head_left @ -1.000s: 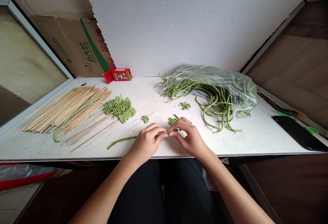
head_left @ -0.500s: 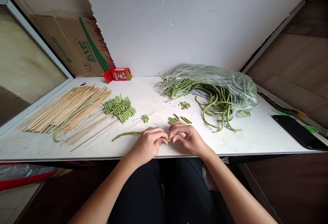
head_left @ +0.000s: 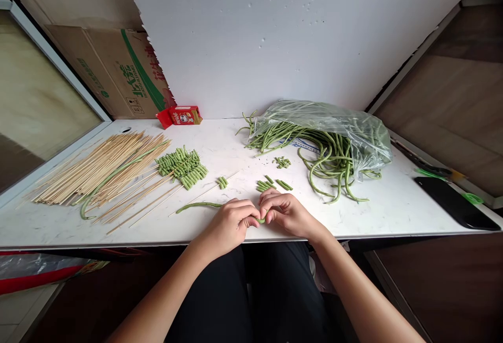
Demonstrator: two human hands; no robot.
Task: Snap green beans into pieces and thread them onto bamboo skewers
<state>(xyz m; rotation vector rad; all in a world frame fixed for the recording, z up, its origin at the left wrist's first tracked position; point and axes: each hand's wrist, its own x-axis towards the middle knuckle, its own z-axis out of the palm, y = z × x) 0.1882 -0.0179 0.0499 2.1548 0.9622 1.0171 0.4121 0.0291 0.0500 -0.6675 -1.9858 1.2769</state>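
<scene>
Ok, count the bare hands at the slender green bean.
2: left hand and right hand, close together on the bean near the front edge of the white tabletop. No others show.

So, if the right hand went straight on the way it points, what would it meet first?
Probably the left hand, holding the same green bean; whether it touches the right hand is unclear.

On our white surface (head_left: 220, 144) lie wooden skewers (head_left: 98, 170), rows of short bean pieces (head_left: 183, 167), a red box (head_left: 186, 116), small scraps (head_left: 282, 162), loose cut beans (head_left: 284, 185), a plastic bag (head_left: 371, 139) spilling long beans (head_left: 334, 157) and, far right, a black phone (head_left: 456, 202).
</scene>
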